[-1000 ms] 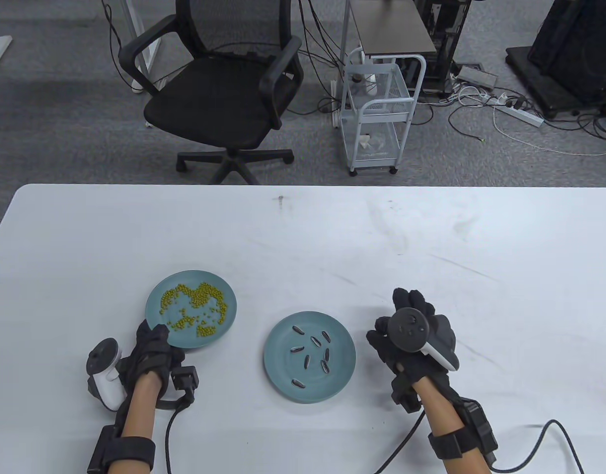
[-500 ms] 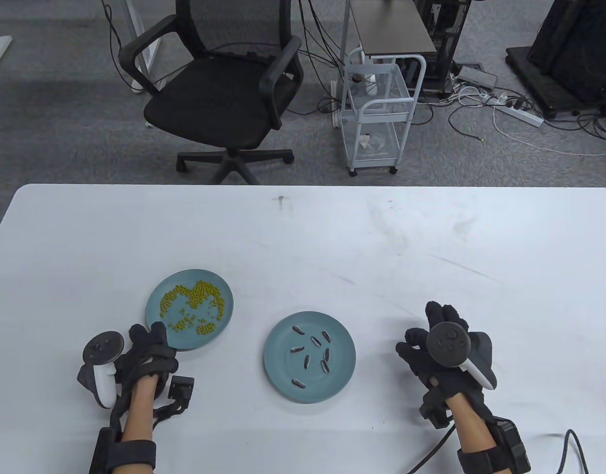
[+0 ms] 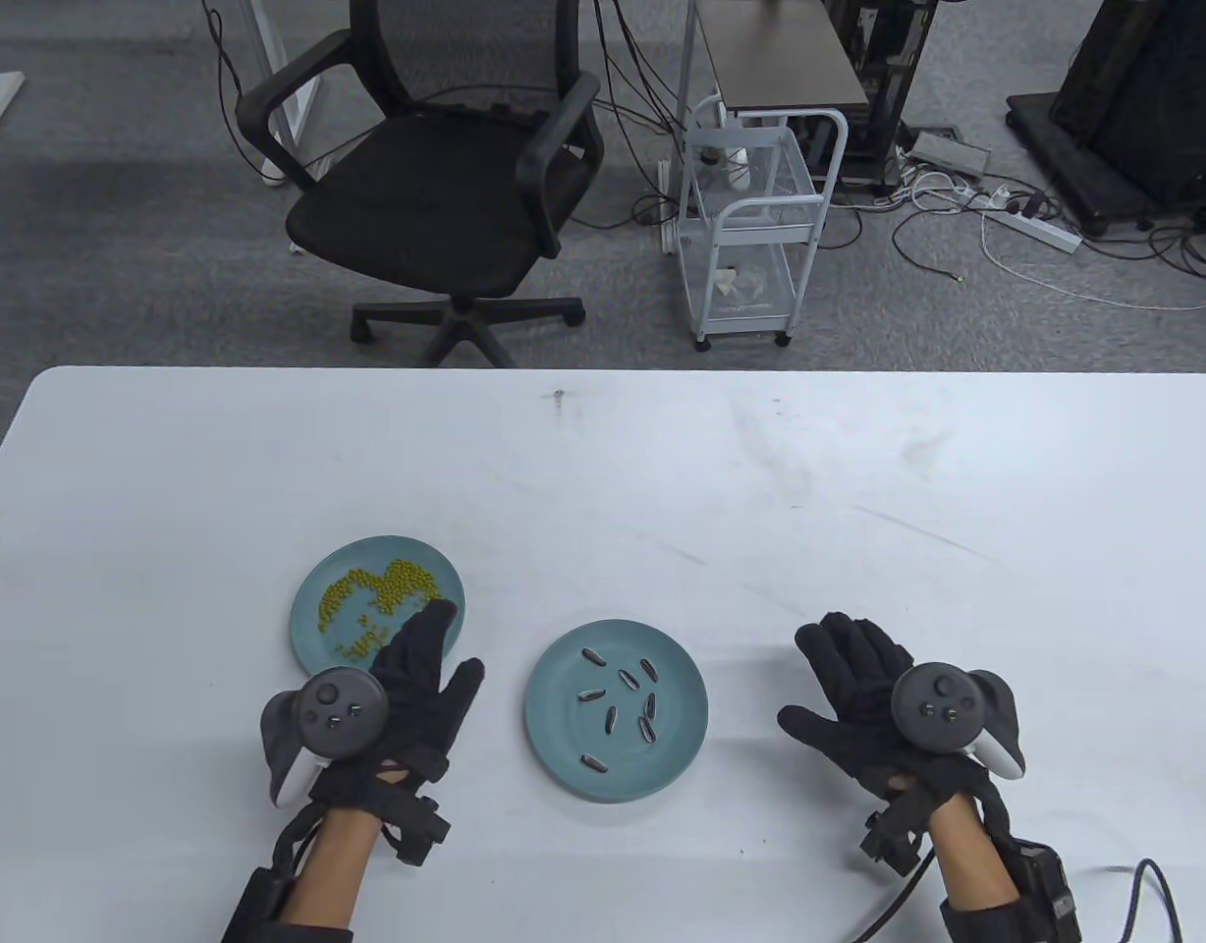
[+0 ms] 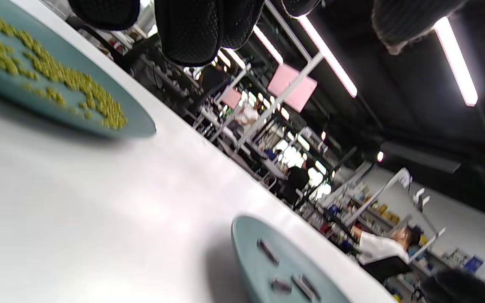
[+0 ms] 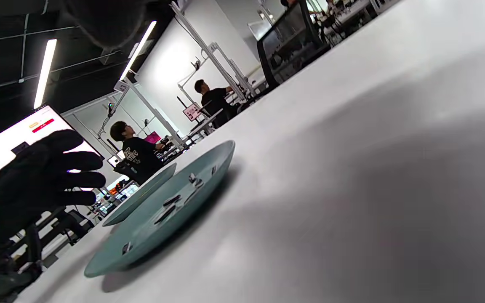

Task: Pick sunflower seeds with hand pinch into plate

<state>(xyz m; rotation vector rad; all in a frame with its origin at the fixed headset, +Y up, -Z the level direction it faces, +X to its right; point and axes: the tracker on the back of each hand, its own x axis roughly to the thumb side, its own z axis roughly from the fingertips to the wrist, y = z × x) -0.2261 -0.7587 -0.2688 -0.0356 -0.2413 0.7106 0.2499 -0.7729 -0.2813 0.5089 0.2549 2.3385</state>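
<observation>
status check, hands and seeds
Left hand and right hand open, empty. Sunflower seeds on middle plate. Nothing blocking.

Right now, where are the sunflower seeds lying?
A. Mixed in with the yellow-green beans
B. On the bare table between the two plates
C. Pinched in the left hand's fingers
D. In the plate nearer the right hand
D: the dark striped sunflower seeds all lie inside the teal plate that sits nearer the right hand, while the left hand reaches over the plate of yellow-green beans, holding nothing that shows.
</observation>
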